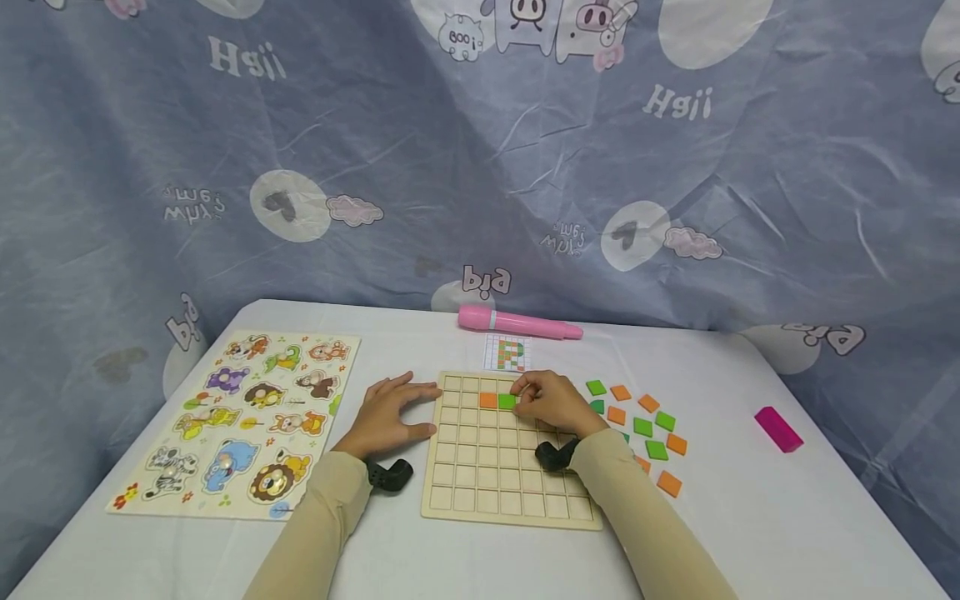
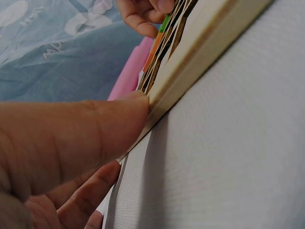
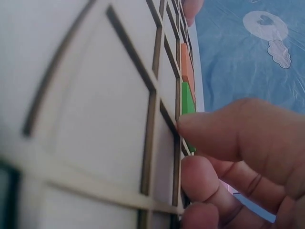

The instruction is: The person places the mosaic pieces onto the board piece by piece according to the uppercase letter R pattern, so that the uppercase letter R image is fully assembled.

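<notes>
A wooden grid board (image 1: 487, 523) lies on the table. My left hand (image 1: 387, 415) is spread at its left side; thumb and fingertips touch the edge, and in the left wrist view the thumb (image 2: 81, 138) presses the board's side. In the board's second row an orange square tile (image 1: 488, 401) sits beside a green square tile (image 1: 507, 402). My right hand (image 1: 553, 402) pinches the green tile near its right edge with curled fingers. The right wrist view shows the thumb (image 3: 228, 131) over part of the green tile (image 3: 188, 102); the fingertip contact is partly hidden.
Several loose orange and green tiles (image 1: 642, 427) lie right of the board, some behind the right arm. A small pattern card (image 1: 507, 353) and a pink marker-shaped object (image 1: 521, 322) are beyond it. An animal puzzle (image 1: 247, 425) lies left, a magenta block (image 1: 778, 429) far right.
</notes>
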Demonstrator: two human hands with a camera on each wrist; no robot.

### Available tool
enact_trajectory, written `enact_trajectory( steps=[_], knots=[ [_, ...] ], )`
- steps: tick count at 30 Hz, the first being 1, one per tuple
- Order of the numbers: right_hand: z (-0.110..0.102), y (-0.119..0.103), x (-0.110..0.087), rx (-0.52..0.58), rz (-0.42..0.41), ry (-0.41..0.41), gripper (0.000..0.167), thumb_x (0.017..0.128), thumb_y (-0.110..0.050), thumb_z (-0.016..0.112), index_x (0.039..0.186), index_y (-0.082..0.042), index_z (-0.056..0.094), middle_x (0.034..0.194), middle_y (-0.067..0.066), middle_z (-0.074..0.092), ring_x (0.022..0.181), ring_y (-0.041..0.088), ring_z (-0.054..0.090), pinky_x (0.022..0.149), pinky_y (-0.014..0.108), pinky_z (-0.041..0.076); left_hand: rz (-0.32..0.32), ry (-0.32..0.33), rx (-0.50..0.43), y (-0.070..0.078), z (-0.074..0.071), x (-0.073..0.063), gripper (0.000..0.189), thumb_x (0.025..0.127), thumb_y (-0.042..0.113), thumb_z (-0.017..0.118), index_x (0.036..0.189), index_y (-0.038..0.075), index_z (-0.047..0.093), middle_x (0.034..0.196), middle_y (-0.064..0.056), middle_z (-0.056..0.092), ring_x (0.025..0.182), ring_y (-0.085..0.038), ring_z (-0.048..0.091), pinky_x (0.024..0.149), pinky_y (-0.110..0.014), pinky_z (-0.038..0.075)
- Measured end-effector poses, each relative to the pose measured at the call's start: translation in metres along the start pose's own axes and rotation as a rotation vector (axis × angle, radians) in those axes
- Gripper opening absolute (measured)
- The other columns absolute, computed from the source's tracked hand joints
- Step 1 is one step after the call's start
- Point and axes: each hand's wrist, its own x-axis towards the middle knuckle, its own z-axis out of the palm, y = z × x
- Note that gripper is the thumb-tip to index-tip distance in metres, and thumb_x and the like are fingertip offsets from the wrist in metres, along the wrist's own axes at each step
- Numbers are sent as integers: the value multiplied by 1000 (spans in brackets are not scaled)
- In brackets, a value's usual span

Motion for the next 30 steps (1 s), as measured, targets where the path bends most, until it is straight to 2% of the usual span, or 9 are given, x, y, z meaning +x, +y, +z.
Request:
enact_trajectory(
  steps=[6, 13, 20, 26, 30],
  knots=[
    [-10, 10, -7, 117, -14, -23, 29, 96, -7, 76, 124, 0, 72, 92, 5, 69, 65, 15, 59, 61, 30, 53, 8, 1, -7, 1, 1, 1, 58, 89, 30, 84, 143, 12, 72, 154, -7, 64, 158, -42, 35, 129, -67, 16],
    [-29, 25, -25, 221, -66, -37, 31, 103, -9, 69, 129, 7, 68, 100, 9, 70, 76, 17, 66, 71, 28, 59, 0, -5, -5, -2, 1, 0, 58, 89, 29, 83, 144, 12, 71, 154, -7, 63, 159, -42, 33, 130, -66, 13],
    [-52, 35, -54, 287, -21, -49, 35, 104, -8, 68, 133, 10, 64, 102, 10, 68, 79, 19, 66, 74, 31, 61, 11, -1, -10, -3, 1, 1, 58, 90, 31, 84, 143, 12, 71, 154, -8, 64, 158, -44, 35, 129, -68, 14],
    [-73, 50, -83, 277, -30, -31, 36, 105, -6, 67, 134, 14, 61, 102, 14, 68, 79, 18, 66, 71, 29, 60, 13, 1, -15, -3, 1, 1, 58, 89, 31, 84, 142, 11, 71, 154, -9, 64, 158, -44, 35, 128, -68, 13],
    [-86, 60, -103, 275, 0, -7, 37, 105, -9, 69, 134, 14, 61, 104, 14, 69, 77, 18, 66, 69, 28, 61, 12, 5, -16, -2, 1, 1, 58, 89, 31, 84, 142, 11, 72, 154, -9, 64, 158, -44, 35, 129, -68, 13]
  ],
)
